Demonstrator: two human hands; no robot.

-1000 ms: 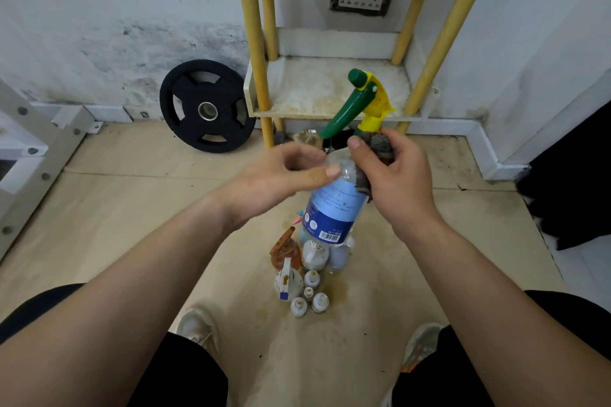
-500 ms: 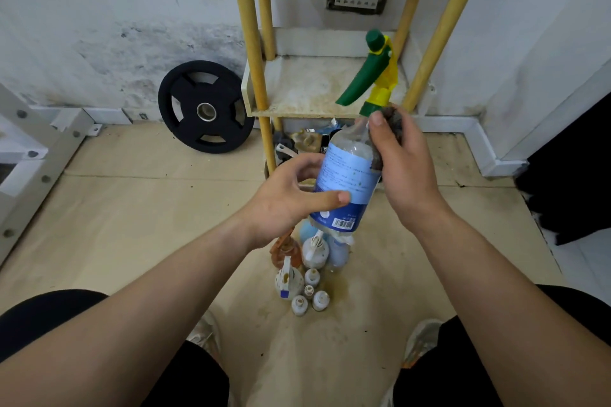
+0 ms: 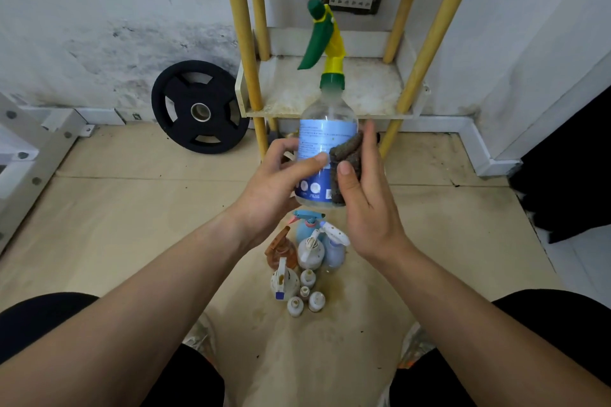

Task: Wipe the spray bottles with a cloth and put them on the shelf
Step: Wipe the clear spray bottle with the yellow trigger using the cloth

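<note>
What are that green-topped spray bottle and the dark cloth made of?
The clear spray bottle with the green and yellow trigger looks like glossy plastic: the shelf shows through it. The dark folded cloth looks coarse and matt, perhaps a fibrous scouring pad.

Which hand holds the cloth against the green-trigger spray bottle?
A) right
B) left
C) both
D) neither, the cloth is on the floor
A: the right hand pinches the cloth between thumb and fingers against the side of the spray bottle, while the left hand grips the bottle bare from the other side.
</note>
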